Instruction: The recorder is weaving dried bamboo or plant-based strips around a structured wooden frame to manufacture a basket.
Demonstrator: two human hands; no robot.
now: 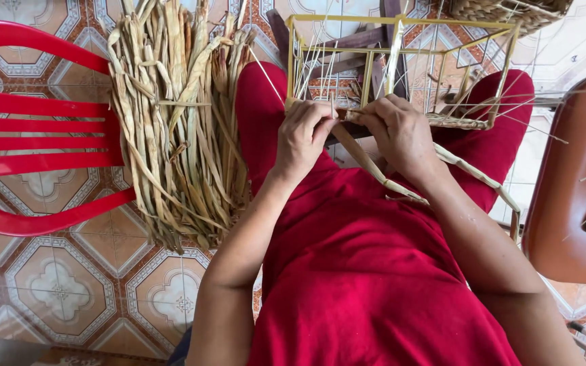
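Note:
A yellow wire basket frame (401,27) rests across my knees, with thin pale ribs standing in it and a low band of weaving along its bottom edge. My left hand (303,132) pinches a dried straw strand (381,177) at the frame's near left corner. My right hand (401,132) grips the same strand beside it, at the woven edge. The strand trails from my hands down over my red-clad lap and off to the right.
A thick bundle of dried straw (178,122) hangs over a red plastic chair (35,129) on my left. A brown chair seat (578,183) stands at the right. A woven basket (510,10) sits at the top right. Patterned tiles cover the floor (62,285).

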